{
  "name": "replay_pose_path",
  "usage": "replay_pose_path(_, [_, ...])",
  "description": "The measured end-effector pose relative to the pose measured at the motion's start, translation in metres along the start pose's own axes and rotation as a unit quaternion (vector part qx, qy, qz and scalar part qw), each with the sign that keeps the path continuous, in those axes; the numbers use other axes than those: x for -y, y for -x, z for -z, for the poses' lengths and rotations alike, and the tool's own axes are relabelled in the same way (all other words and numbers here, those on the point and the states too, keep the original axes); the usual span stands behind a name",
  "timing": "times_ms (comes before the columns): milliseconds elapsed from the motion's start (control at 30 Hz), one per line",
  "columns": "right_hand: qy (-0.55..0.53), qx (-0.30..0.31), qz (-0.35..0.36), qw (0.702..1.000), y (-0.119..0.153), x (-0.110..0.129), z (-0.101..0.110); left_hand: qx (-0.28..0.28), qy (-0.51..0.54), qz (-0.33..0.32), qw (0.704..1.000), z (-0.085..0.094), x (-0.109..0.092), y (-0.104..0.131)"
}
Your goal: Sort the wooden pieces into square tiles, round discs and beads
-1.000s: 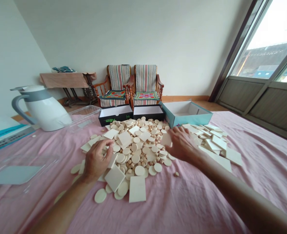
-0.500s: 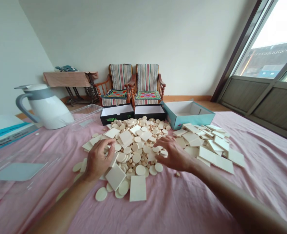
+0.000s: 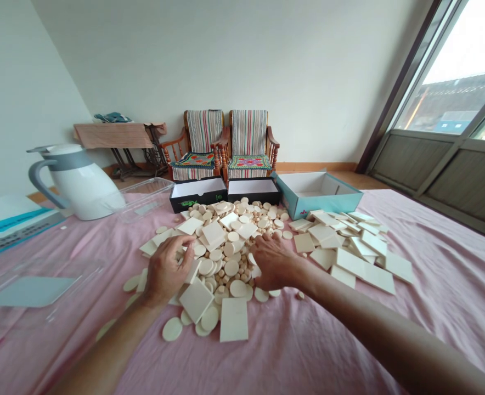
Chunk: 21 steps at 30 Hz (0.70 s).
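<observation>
A heap of pale wooden pieces, with round discs (image 3: 231,268), square tiles (image 3: 196,300) and small cubes and beads (image 3: 221,277), lies in front of me. My left hand (image 3: 169,270) rests at the heap's left side, fingers curved and thumb held apart, with nothing visible in it. At the right side of the heap, my right hand (image 3: 276,260) is closed around the edge of a square wooden tile (image 3: 256,270), which its fingers partly cover. A rectangular tile (image 3: 233,319) lies flat at the near edge.
Behind the heap stand two black boxes (image 3: 215,196) and a teal box (image 3: 328,202). Rectangular wooden tiles (image 3: 364,269) are piled on the right. To the left are a white jug (image 3: 84,184), clear plastic trays (image 3: 30,291) and a blue-and-white box (image 3: 16,222) on the pink cloth (image 3: 308,351).
My right hand has moved slightly left into the heap, and its fingers have closed on the square tile. Some discs beneath it have shifted. My left hand stays in place.
</observation>
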State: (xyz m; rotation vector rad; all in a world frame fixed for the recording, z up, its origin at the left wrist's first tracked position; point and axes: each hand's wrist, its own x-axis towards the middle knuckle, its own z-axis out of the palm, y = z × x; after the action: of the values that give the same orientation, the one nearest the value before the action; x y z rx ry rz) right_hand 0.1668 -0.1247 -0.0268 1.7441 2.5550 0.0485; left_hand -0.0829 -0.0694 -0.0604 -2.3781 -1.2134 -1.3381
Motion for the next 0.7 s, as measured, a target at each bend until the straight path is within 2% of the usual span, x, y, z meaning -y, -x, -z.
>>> replay_pose_path(100, [-0.014,-0.012,-0.009,1.000,0.006,0.005,0.002,0.000,0.000,-0.001,1.000,-0.001,-0.001,0.000])
replay_pose_path(200, [0.011,-0.076,-0.011,0.997,0.017,0.011,0.008,0.002,0.003,-0.005,1.000,-0.001,-0.001,-0.001])
replay_pose_path(300, [0.029,-0.149,0.021,0.988,0.027,0.016,0.014,0.003,0.004,-0.005,1.000,0.000,-0.001,-0.001])
replay_pose_path(400, [-0.024,-0.170,-0.002,0.985,0.034,0.008,0.016,0.003,0.003,-0.001,1.000,0.000,0.000,-0.001])
replay_pose_path(500, [-0.061,-0.197,-0.095,0.974,0.040,-0.025,0.012,0.003,0.001,0.000,1.000,0.000,0.001,-0.001])
replay_pose_path(633, [-0.041,-0.206,-0.234,0.949,0.052,-0.090,0.001,0.005,-0.005,-0.003,1.000,-0.001,-0.001,-0.001])
replay_pose_path(700, [-0.021,-0.206,-0.304,0.930,0.059,-0.114,-0.004,0.008,-0.006,-0.002,1.000,-0.001,-0.002,-0.001])
